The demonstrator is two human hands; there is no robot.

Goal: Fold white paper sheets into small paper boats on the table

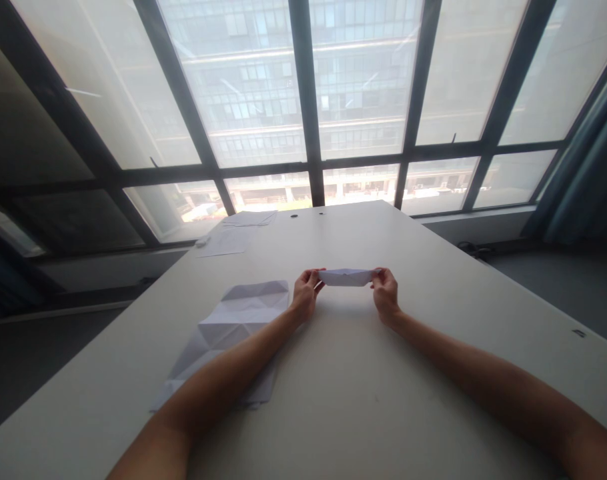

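A folded white paper boat [346, 277] is held just above the white table, stretched level between my two hands. My left hand [307, 292] pinches its left end, fingers closed on the paper. At the other end, my right hand [385, 293] grips the tip between thumb and fingers. Left of my left hand lies a creased, unfolded sheet of paper [243, 303], partly covered by my left forearm. More paper seems to lie under its lower edge.
The long white table [363, 400] reaches toward tall dark-framed windows. Flat papers [228, 240] lie at its far left, beside a small white object [202, 241]. Two round holes show near the far edge. A blue curtain [583, 167] hangs at the right.
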